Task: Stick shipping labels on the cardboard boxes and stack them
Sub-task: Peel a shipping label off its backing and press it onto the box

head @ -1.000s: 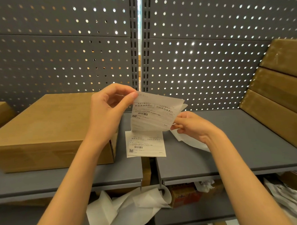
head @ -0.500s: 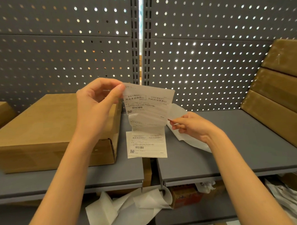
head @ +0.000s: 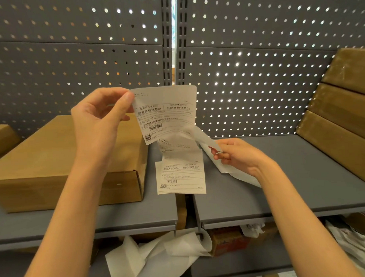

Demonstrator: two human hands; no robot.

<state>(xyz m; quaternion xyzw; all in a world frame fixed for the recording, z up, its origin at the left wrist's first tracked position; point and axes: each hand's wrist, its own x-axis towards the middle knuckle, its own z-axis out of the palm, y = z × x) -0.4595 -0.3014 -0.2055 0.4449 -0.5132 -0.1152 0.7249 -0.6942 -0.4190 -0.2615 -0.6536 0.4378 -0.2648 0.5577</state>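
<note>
My left hand [head: 98,124] pinches the top left corner of a white shipping label [head: 166,112], lifted in front of the pegboard. My right hand [head: 238,157] grips the backing paper [head: 206,141], which peels away from the label's lower right. More labels on the same strip [head: 182,176] hang down over the shelf gap. A flat cardboard box [head: 54,155] lies on the left shelf, just left of the strip. Three brown boxes [head: 342,116] lean stacked at the right end of the right shelf.
Grey shelves [head: 282,188] sit in front of a perforated back panel [head: 257,63]. Another box corner [head: 1,136] shows at far left. Discarded backing paper [head: 161,255] and crumpled packaging lie on the lower shelf.
My left hand has raised the label and drawn it leftward, while my right hand has pulled the backing down and right. The label is peeled further off the strip.
</note>
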